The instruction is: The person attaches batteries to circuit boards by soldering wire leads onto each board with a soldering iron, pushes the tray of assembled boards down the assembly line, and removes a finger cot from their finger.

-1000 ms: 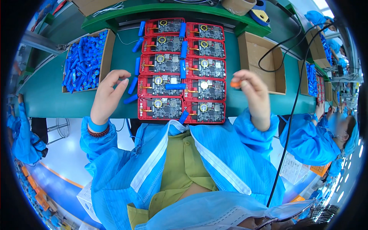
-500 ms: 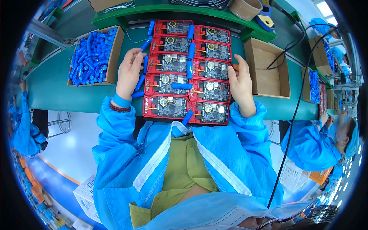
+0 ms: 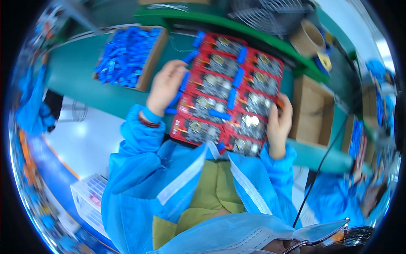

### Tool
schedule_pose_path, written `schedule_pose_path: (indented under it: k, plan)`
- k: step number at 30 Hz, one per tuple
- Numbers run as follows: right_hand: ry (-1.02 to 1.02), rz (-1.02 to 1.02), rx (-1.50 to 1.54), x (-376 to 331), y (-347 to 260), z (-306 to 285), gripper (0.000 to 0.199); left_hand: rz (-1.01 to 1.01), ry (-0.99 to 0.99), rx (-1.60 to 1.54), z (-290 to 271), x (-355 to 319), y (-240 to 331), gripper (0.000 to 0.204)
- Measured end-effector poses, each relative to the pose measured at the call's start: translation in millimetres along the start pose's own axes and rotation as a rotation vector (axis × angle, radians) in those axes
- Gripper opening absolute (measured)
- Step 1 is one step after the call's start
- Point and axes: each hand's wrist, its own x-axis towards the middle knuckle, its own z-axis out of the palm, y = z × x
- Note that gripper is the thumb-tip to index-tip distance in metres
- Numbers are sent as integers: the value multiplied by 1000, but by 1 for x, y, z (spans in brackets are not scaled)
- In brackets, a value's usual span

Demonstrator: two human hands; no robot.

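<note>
Red plastic cases (image 3: 185, 109) with circuit boards in them lie in two columns in front of me. Blue cylindrical cells (image 3: 220, 114) rest between the columns, across one case, and along the left edge. At that left edge is my left hand (image 3: 165, 86), its fingers partly bent and apart beside the blue cells; blur hides whether it touches them. My right hand (image 3: 280, 127) is at the right edge of the cases, thumb and forefinger spread. Something small and orange (image 3: 280, 103) shows by its fingertips; I cannot make out what it is.
A cardboard box (image 3: 157, 55) heaped with blue cells (image 3: 127, 57) stands at the left. Another cardboard box (image 3: 315, 110) is at the right, with a black cable near it. Behind runs a green shelf (image 3: 237, 31) bearing a fan guard and tape rolls. A co-worker (image 3: 338, 194) sits at the right.
The whole view has turned clockwise and blurred. Both hands remain at the sides of the cases, my right hand now lower along the right edge.
</note>
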Motion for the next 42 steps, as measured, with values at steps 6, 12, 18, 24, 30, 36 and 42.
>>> schedule_pose_path:
  k: [6,12,18,24,30,36,42]
  plan:
    - [-5,23,84,-12,9,-10,42,172,-97,103,7,2,-13,23]
    - [-30,65,61,-9,1,-6,42,124,-133,27,0,-2,-8,22]
    - [-34,-9,-60,-6,8,-7,39,138,-123,6,-1,2,-3,23]
    - [-72,70,123,-4,15,-3,42,186,-93,83,-2,0,-8,23]
    - [-69,43,117,-5,6,-11,42,235,-85,87,7,4,-11,23]
    - [-54,73,50,-4,4,-7,42,219,-108,78,3,2,-11,24]
    - [-69,86,52,-7,0,-8,42,227,-109,95,2,1,-11,24]
